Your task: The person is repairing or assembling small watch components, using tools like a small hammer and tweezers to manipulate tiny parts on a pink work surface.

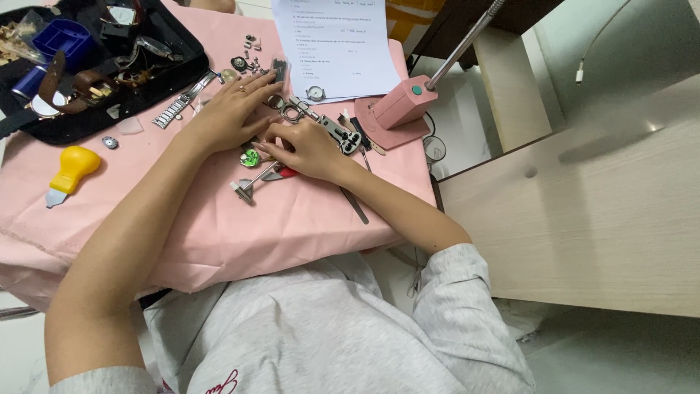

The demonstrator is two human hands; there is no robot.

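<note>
My left hand (230, 109) lies flat on the pink cloth (219, 219), fingers spread, a ring on one finger. My right hand (306, 149) rests beside it with fingers curled down. Its fingertips touch the cloth next to a small round green watch part (250, 157), and I cannot see whether they pinch anything. A slim metal tool with a red part (281, 174) runs out from under the right hand. A metal clamp-like holder (343, 135) lies just past the right knuckles. Small metal rings and screws (292, 111) sit between the two hands.
A black tool case (95, 66) with straps and a blue box stands at the far left. Near it lie a metal watch band (182, 102) and a yellow-handled opener (73, 169). A printed sheet (335, 44), a pink lamp base (405, 102), tweezers (355, 204) and a wooden board (583, 204) are to the right.
</note>
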